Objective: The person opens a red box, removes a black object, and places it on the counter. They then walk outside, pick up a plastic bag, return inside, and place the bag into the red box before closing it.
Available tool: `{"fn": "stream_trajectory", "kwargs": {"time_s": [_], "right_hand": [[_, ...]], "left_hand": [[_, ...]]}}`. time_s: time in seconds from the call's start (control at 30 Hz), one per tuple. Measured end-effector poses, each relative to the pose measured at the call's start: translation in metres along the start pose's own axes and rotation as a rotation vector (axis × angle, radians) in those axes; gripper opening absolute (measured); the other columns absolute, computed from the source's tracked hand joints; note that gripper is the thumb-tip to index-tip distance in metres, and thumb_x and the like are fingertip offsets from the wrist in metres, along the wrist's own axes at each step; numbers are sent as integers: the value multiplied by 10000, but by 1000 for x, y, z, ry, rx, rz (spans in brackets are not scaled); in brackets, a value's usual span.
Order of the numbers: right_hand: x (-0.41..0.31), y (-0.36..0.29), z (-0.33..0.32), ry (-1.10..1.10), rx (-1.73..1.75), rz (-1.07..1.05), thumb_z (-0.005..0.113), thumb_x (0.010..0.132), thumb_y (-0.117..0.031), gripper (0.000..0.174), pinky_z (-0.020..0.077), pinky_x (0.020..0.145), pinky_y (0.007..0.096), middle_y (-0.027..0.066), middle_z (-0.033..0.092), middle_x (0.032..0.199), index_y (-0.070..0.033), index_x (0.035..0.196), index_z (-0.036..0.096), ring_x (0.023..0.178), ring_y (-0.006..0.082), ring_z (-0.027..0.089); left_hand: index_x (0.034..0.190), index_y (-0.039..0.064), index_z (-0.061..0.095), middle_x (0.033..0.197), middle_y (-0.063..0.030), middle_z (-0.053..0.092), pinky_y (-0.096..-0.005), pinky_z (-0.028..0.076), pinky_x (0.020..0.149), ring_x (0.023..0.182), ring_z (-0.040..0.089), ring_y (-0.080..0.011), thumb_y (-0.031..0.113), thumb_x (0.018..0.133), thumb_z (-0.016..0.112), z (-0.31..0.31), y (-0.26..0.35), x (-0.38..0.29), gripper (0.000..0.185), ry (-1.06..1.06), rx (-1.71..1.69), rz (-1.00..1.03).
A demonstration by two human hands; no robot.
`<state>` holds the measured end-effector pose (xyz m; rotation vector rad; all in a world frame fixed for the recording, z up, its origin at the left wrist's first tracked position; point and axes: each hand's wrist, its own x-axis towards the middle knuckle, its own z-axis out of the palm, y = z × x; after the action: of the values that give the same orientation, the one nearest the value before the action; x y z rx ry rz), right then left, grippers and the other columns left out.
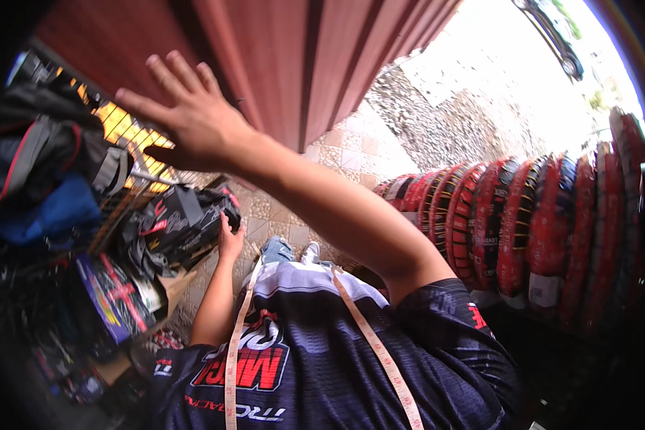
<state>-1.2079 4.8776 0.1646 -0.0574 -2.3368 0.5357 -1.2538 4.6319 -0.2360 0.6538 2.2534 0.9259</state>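
Note:
My right hand (193, 115) reaches up and across to the left with its fingers spread, holding nothing. It is in front of a reddish-brown ribbed panel (279, 59); whether the palm touches it I cannot tell. Lower down, my left hand (230, 239) is partly turned edge-on, its thumb apart from the fingers and nothing in it. Beside it is a black bag (177, 217) with red and white marks; contact is unclear. A soft measuring tape (373, 341) hangs in two strands down my dark printed jersey (322, 344).
A row of tyres (478, 226) in red wrapping lines the right side. At left are dark bags, a blue bag (48, 209), a wire rack (134, 126) and a cardboard box (185, 279). Patterned tiles (301, 234) lead to gravel (446, 118). A car (556, 37) stands outside.

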Motion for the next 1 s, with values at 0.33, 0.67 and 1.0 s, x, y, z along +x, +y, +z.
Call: {"fn": "stream_trajectory", "kwargs": {"time_s": [0.33, 0.67, 1.0], "right_hand": [[-84, 146, 12, -184, 237, 72, 742, 825, -432, 853, 282, 1179, 616, 262, 229, 1637, -250, 1570, 369, 1516, 421, 250], [-327, 396, -100, -605, 388, 921, 642, 943, -371, 561, 501, 1022, 452, 189, 644, 1320, -118, 1434, 546, 1185, 390, 627], [-607, 602, -199, 114, 224, 2020, 660, 930, -429, 574, 511, 994, 405, 226, 702, 1209, -45, 1354, 606, 1161, 348, 668]], "left_hand": [[1559, -70, 124, 1624, -308, 94, -492, 172, 1227, 1506, 126, -435, 257, 913, 716, 86, 112, 175, 935, 378, 226, 431], [1553, -125, -62, 1626, -371, -107, -488, 13, 1261, 1539, -78, -467, 256, 841, 776, 140, 114, 199, 1164, 674, 230, 14], [1539, -115, 102, 1579, -337, 165, -424, 190, 1212, 1475, 213, -395, 259, 890, 741, 256, 276, 307, 984, -410, 344, -474]]}}
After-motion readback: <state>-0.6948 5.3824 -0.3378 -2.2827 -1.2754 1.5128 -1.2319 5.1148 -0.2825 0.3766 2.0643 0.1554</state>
